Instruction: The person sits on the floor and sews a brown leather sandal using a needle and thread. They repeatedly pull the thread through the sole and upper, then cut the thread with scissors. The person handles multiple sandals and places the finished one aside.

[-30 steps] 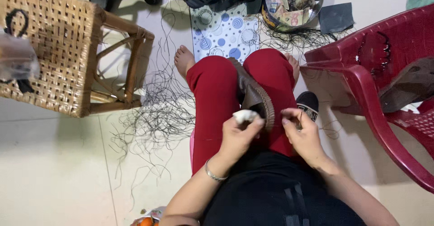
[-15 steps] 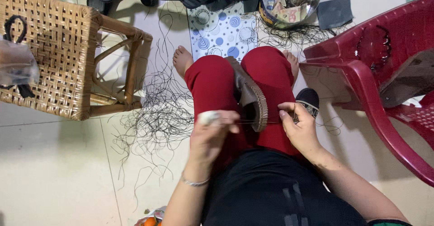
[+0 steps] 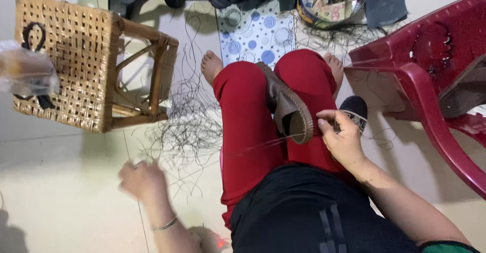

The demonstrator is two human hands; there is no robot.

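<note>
Head view: person seated on the floor, legs in red trousers.
Shoe: brown shoe wedged between the knees, sole edge up.
Right hand: right hand just right of the shoe, fingertips pinched together at its rim.
Left hand: left hand blurred, well left of the shoe, closed on a taut thread running to the shoe.
Stool: wicker stool far left of the shoe.
Chair: red plastic chair right of the shoe.

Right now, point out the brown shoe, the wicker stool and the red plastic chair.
brown shoe (image 3: 289, 112), head view, on its inner sole between the knees.
wicker stool (image 3: 71, 60), head view, on its woven seat.
red plastic chair (image 3: 430, 96), head view, on its front armrest.
</note>
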